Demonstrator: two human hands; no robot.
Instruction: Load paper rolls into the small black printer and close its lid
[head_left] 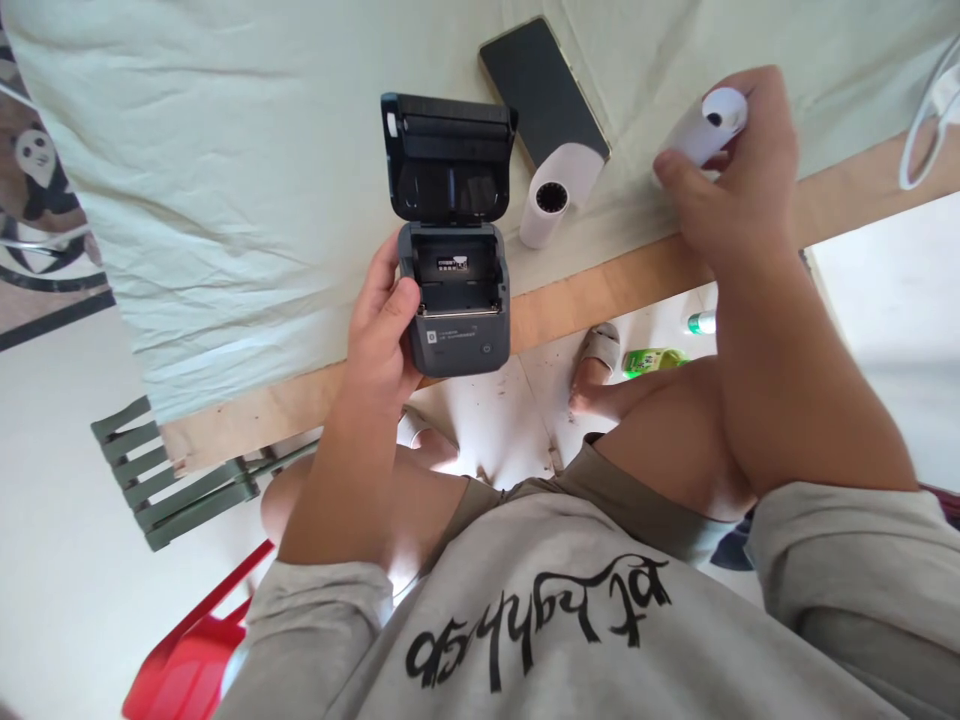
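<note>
Left hand grips label printer at table edge, lid open, bay empty; right hand clasps paper roll at printer's 2 o'clock, axis pointing toward camera; spare roll between

This looks like a room in a home — informal, lived-in. A wooden table is draped with a creased pale-green cloth, and the floor below is plain light tile. The seated person wears shorts and open slippers. A green slatted folding chair and a red plastic stool stand nearby — a green bottle lies on the floor.
</note>
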